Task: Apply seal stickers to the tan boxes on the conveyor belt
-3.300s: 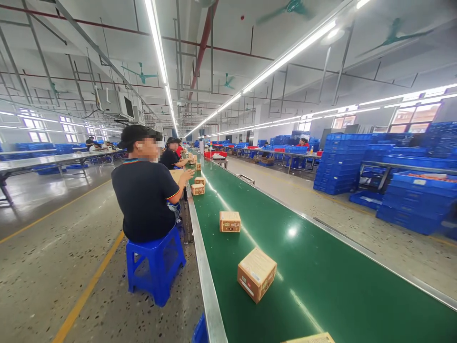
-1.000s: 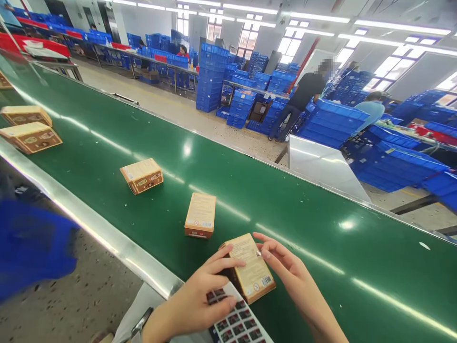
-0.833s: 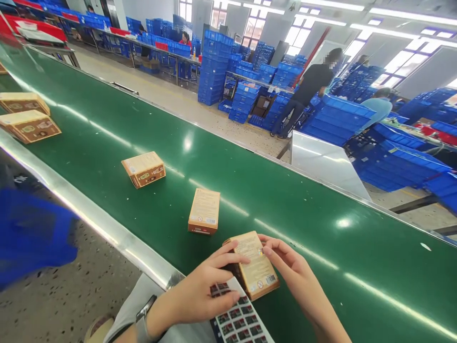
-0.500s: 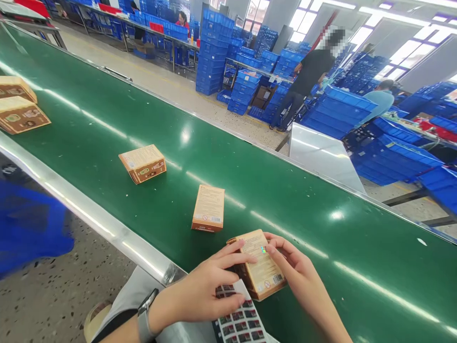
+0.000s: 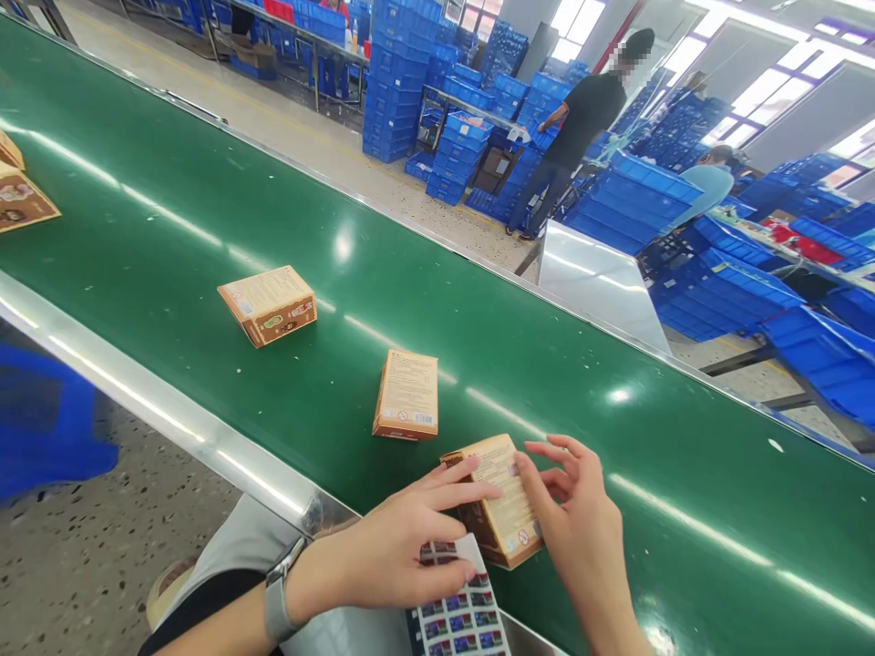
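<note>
A tan and brown cardboard box (image 5: 502, 492) lies on the green conveyor belt in front of me, its printed face and barcode upward. My left hand (image 5: 416, 542) rests its extended fingers on that box. Between its thumb and curled lower fingers it grips a sheet of stickers (image 5: 461, 620), with rows of small shiny dark labels. At the box's right edge is my right hand (image 5: 571, 492), its fingers spread and its thumb tip at the printed face beside a small shiny sticker (image 5: 514, 470). Part of the box is hidden beneath my left fingers.
Two more boxes, a nearer one (image 5: 406, 396) and a farther one (image 5: 270, 305), sit on the belt (image 5: 170, 301); others (image 5: 24, 196) stand at far left. A metal rail (image 5: 170, 415) edges my side. Blue crates (image 5: 400, 82) and people (image 5: 581, 118) are beyond.
My right hand has lifted slightly and its fingers have spread away from the box. The left hand still holds the sticker sheet. The view has shifted a little.
</note>
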Demonstrator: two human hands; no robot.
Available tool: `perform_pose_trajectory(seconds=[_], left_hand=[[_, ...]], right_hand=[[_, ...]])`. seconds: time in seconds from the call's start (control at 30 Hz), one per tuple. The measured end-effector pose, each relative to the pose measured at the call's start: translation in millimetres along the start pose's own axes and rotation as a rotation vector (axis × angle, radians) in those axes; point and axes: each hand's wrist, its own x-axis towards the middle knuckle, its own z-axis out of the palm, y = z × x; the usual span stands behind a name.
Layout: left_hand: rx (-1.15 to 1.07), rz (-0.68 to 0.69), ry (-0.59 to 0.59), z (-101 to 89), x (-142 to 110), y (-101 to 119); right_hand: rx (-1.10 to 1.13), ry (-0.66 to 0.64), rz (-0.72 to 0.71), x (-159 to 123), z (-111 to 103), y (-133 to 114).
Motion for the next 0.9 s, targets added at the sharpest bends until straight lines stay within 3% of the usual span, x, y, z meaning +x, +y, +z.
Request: perform_pose_trajectory(seconds=[0.07, 0.13, 0.23, 0.3, 0.5, 0.7, 0.8, 0.9], left_hand=[[-0.062, -0.041, 0.058, -1.1, -4, 4], [-0.116, -0.16, 0.167, -3.4, -11, 8], [-0.156, -0.384, 0.281, -7.6, -21, 14], [-0.163, -0.44, 0.296, -9.3, -26, 17], [-0.147, -0.481, 0.286, -7.9, -29, 27], [-0.158, -0.451, 0.283, -11.0, -27, 29], [-0.101, -0.43, 0.303, -10.4, -26, 29], [-0.085, -0.424, 0.331, -8.1, -24, 28]], right_hand=[[-0.07, 0.095, -0.045, -6, -7, -4], [-0.104, 0.087, -0.084, -17, -16, -11], [-0.021, -0.152, -0.243, -38, -21, -24], [0.052, -0.267, -0.383, -50, -15, -30], [0.124, -0.349, -0.511, -53, 12, -35], [0.147, -0.46, -0.523, -48, 8, -36], [0.11, -0.415, -0.533, -48, 7, -34], [0.034, -0.301, -0.659, -47, 9, -35]])
